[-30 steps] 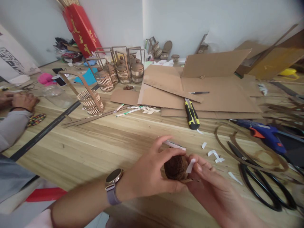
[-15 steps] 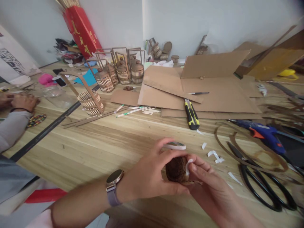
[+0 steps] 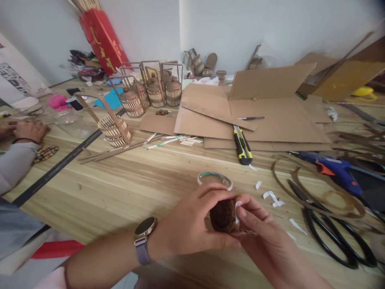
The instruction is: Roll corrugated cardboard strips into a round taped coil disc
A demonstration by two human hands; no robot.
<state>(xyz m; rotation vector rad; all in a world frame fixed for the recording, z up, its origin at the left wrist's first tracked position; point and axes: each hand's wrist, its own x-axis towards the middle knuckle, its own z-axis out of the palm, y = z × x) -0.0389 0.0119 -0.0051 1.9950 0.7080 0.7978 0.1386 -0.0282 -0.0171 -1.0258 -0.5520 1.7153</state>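
My left hand [image 3: 192, 216], a watch on its wrist, curls fingers and thumb around a small dark-brown round piece [image 3: 221, 216] with a rough surface. A striped edge like that of the small baskets shows beneath it; most of its far side is hidden. My right hand [image 3: 267, 233] closes on the piece from the right, its thumb pressing a short strip of white tape [image 3: 238, 210] against its side. Just beyond my left fingers a roll of tape [image 3: 204, 175] lies on the wooden table [image 3: 162, 180].
Black scissors [image 3: 327, 228], a blue glue gun [image 3: 337, 168] and curled brown strips lie right. A yellow-black utility knife [image 3: 243, 146] rests by cardboard [image 3: 276, 120]. Small handled baskets [image 3: 156, 94] stand behind. Tape scraps [image 3: 272, 198] are scattered. Another person's hands [image 3: 28, 129] are at left.
My left fingers have come off the tape roll, which has settled on the table, and curled in over the brown piece. The white strip now sits flatter against its side under my right thumb.
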